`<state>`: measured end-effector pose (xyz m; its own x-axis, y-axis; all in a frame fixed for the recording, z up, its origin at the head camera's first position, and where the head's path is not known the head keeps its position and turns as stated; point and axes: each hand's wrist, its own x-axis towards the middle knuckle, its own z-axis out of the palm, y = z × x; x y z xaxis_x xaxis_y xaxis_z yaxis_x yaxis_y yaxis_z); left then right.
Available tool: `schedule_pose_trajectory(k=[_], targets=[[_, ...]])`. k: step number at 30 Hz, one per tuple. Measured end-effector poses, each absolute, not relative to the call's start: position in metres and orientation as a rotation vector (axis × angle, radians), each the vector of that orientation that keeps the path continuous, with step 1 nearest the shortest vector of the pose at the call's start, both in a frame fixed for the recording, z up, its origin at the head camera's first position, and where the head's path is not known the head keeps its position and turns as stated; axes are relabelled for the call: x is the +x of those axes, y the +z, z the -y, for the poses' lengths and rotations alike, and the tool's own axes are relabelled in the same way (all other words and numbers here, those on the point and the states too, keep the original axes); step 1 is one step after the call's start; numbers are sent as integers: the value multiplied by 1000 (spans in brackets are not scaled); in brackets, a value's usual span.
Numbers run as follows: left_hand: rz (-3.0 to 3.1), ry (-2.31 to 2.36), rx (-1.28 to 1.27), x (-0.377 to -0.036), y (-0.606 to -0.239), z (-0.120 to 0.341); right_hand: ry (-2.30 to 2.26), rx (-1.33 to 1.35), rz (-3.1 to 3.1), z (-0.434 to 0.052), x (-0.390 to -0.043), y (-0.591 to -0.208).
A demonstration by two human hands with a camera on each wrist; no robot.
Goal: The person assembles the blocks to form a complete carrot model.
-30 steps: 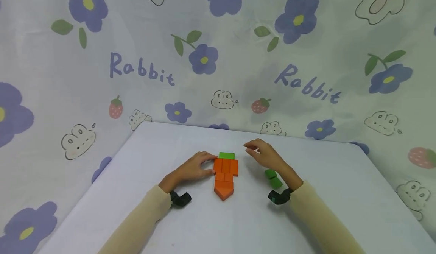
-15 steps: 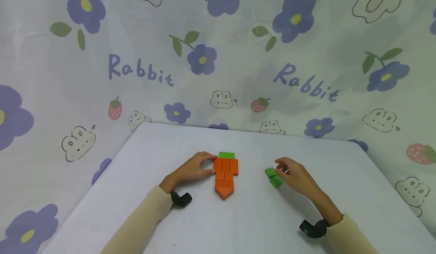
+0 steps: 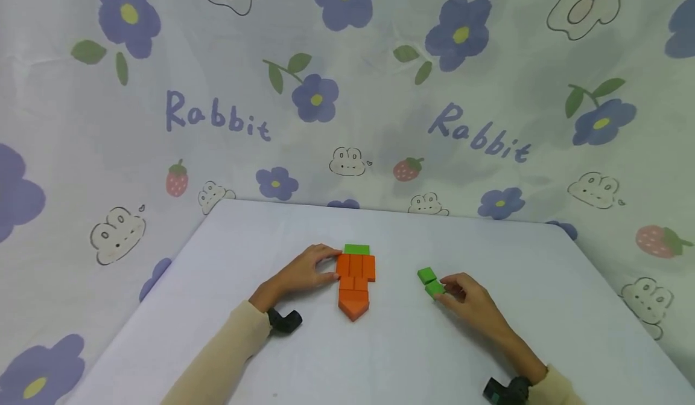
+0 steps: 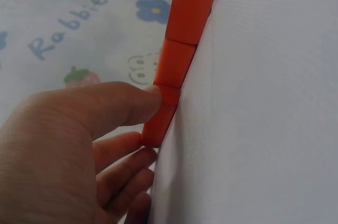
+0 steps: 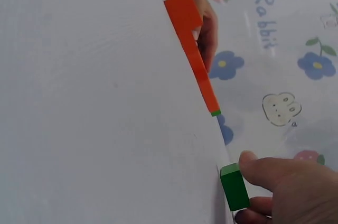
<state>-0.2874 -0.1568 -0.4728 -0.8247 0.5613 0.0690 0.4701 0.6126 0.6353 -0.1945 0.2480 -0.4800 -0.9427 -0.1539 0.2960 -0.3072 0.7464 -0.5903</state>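
Observation:
Flat orange blocks (image 3: 355,266) form a carrot-like shape with a pointed near end, and a light green block (image 3: 356,249) lies against its far end. My left hand (image 3: 304,272) holds the left side of the upper orange row, thumb at the near corner and index fingertip at the far corner. The left wrist view shows the thumb against an orange block (image 4: 160,123). To the right lie two small green blocks, one farther off (image 3: 426,275). My right hand (image 3: 473,305) pinches the nearer green block (image 5: 235,187) between thumb and fingertips, at the table surface.
A white table (image 3: 260,236) reaches back to a patterned cloth (image 3: 347,121) with flowers, rabbits and strawberries. Black wrist cameras (image 3: 285,320) sit at both cuffs. Bare tabletop separates the orange shape from the green pair.
My right hand has come back from beyond the orange shape, swung right and closed on the nearer green block. The left hand has stayed at the orange blocks. The head view has shifted slightly.

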Motion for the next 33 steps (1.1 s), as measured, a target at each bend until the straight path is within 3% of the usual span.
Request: schedule_pose_trajectory(k=[9,22,33], targets=[[-2700,1009,861,-288,-472,158,869,422,2729,-244,-197,-480],[-2691,1003,862,-287,-471,157,728,819,2524,-256,-198,-481],[-2684,1021,848,-285,-472,157,902,851,2607,-270,-200,-478]])
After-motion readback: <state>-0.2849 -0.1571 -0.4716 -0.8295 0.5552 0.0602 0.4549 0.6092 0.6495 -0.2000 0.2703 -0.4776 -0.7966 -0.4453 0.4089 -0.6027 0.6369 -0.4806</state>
